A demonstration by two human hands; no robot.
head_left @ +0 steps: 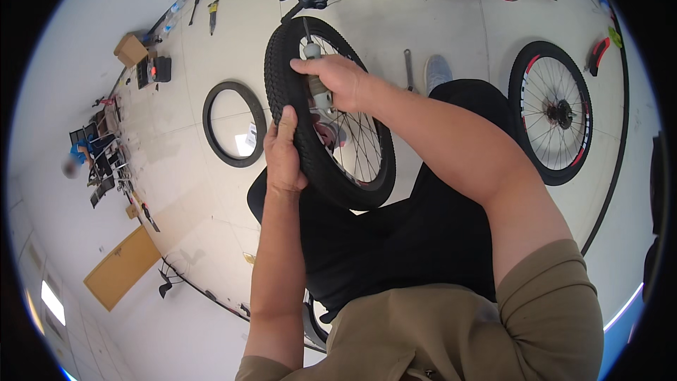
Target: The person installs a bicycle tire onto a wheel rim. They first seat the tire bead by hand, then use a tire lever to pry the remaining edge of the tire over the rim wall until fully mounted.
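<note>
bicycle wheel [315, 155] tilted close before the person's legs [451, 233], over the floor [451, 25], cannot tell if touching it; left hand [283, 152] on its left side, thumb against the tread, other fingers mostly hidden, cannot tell if spread. right hand [338, 81] wrapped round a grey-green tool [321, 92], thumb laid across it, fingertips out of sight. loose tyre [208, 125] between wheel and floor's left edge, wrench [409, 70] right of wheel, second wheel [562, 113] near floor's right edge

Olive-brown short-sleeved shirt [423, 324], black trousers [395, 261], apparently grey-blue shoe [438, 70]
</note>
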